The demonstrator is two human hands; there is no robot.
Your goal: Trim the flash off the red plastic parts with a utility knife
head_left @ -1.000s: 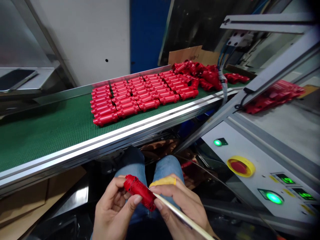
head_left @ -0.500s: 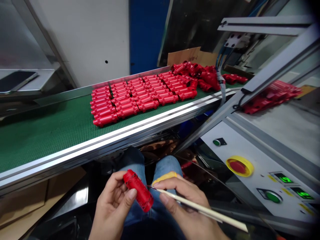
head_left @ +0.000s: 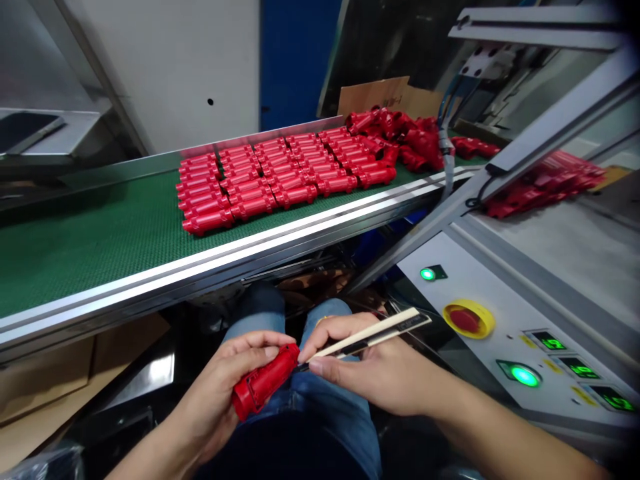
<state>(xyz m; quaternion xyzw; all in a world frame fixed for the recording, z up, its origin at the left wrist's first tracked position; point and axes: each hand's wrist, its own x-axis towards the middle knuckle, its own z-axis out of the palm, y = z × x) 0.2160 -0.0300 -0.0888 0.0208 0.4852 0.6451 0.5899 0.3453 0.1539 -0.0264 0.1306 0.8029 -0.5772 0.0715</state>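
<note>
My left hand is closed around a red plastic cylindrical part, its fingers along the top and far side. The part lies tilted, right end higher, with a dark outlined recess on the side facing me. In my right hand is a thin tool with a pale wooden stick handle, gripped between thumb and fingers. The tool's dark tip is at the right end of the red part; whether it touches cannot be made out. Both hands are above my lap.
A green conveyor belt with a metal edge crosses ahead, bearing rows of red parts and a loose heap. To the right stands a machine panel with a red-yellow emergency button. A phone lies far left.
The red part has been turned so its right end points up. My right hand has rotated, swinging the wooden handle from lower right to upper right. Green panel buttons are now lit.
</note>
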